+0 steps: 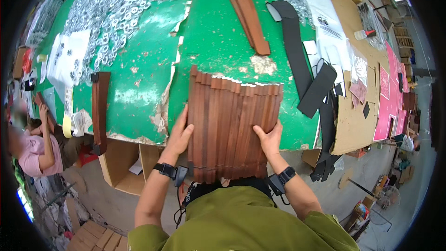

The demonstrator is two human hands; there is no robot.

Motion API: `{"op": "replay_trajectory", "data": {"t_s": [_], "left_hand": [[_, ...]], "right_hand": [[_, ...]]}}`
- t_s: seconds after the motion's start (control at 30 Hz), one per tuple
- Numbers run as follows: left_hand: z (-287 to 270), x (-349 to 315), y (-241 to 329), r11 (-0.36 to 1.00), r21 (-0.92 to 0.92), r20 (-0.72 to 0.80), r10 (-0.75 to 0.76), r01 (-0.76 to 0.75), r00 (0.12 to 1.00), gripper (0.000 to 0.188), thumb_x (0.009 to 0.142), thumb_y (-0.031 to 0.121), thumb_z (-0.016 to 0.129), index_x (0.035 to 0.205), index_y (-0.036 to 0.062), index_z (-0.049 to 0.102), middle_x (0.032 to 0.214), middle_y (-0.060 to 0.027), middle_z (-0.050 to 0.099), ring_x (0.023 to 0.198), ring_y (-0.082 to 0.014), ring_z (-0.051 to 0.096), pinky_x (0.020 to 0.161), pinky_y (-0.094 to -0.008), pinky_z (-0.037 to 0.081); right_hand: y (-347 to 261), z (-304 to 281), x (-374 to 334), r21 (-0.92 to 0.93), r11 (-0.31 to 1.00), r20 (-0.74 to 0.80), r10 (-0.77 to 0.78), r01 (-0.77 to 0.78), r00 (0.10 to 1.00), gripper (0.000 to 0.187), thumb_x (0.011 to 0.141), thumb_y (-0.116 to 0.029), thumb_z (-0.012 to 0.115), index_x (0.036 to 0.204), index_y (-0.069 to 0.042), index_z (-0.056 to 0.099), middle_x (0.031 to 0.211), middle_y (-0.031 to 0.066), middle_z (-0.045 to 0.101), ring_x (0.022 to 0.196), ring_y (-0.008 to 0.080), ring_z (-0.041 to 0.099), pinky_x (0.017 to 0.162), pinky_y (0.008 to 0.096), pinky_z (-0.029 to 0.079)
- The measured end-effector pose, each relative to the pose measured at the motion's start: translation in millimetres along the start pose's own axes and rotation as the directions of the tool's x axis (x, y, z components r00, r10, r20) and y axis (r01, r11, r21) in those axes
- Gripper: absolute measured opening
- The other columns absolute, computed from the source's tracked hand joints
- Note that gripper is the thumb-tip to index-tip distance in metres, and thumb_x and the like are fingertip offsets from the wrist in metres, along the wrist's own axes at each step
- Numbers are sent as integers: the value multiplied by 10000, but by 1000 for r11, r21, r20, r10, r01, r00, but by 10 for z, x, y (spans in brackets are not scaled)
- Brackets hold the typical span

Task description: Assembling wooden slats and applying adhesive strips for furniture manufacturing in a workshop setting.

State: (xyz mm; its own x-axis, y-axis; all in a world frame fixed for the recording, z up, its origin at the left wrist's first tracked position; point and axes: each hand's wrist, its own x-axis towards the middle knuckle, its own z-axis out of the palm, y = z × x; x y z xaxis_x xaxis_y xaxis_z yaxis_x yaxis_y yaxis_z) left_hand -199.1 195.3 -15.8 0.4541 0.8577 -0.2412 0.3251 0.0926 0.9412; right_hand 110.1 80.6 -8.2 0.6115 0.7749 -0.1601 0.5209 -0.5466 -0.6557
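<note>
A row of several dark brown wooden slats (pixel 230 121) lies side by side on the green table (pixel 213 37), its near ends overhanging the table's front edge toward my chest. My left hand (pixel 180 132) presses flat against the row's left side. My right hand (pixel 269 138) grips the row's right side, fingers spread over the outer slats. Both hands squeeze the bundle between them. Black bands with small devices sit on both my wrists.
Two more slats (pixel 247 15) lie at the table's back. A curved brown wooden piece (pixel 100 107) rests at the left edge. Metal rings (pixel 111 14) cover the back left. Black straps (pixel 302 60), papers and cardboard (pixel 353 125) lie right. A person in pink (pixel 35 151) sits at the left.
</note>
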Motion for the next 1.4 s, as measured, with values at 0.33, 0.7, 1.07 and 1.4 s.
{"op": "replay_trajectory", "data": {"t_s": [0.33, 0.7, 1.07, 1.4], "left_hand": [[-16, -443, 221, 969, 229, -49, -85, 94, 995, 903, 812, 184, 702, 1507, 16, 152, 1422, -273, 413, 1319, -369, 425, 1066, -394, 372], [-19, -553, 263, 912, 318, -37, -262, 259, 964, 922, 829, -44, 626, 1534, 117, 53, 1471, -274, 346, 1292, -372, 458, 995, -393, 449], [505, -320, 1693, 539, 841, 85, -211, 44, 974, 772, 775, 113, 723, 1423, -12, 324, 1419, -249, 410, 1269, -410, 440, 1045, -427, 396], [3192, 666, 2753, 699, 613, 565, -63, -368, 822, 647, 794, 162, 704, 1363, 31, 425, 1359, -206, 490, 1185, -394, 516, 992, -431, 438]], "right_hand": [[223, 98, -122, 114, 982, 40, -155, 150, 987, 678, 829, -117, 683, 1386, 44, 333, 1320, 283, 440, 1213, 445, 415, 1049, 483, 336], [96, 353, 355, 249, 959, -11, -135, 134, 991, 423, 952, -192, 508, 1313, 17, 438, 1292, 257, 483, 1178, 432, 452, 1023, 473, 359], [675, -620, 523, 290, 957, 16, -38, 31, 999, 499, 945, -294, 559, 1331, 4, 451, 1308, 255, 488, 1233, 422, 427, 1061, 464, 338], [2349, -2381, 644, 188, 935, 17, 304, -302, 953, 743, 843, -238, 672, 1405, 77, 302, 1413, 340, 327, 1341, 482, 264, 1117, 528, 223]]}}
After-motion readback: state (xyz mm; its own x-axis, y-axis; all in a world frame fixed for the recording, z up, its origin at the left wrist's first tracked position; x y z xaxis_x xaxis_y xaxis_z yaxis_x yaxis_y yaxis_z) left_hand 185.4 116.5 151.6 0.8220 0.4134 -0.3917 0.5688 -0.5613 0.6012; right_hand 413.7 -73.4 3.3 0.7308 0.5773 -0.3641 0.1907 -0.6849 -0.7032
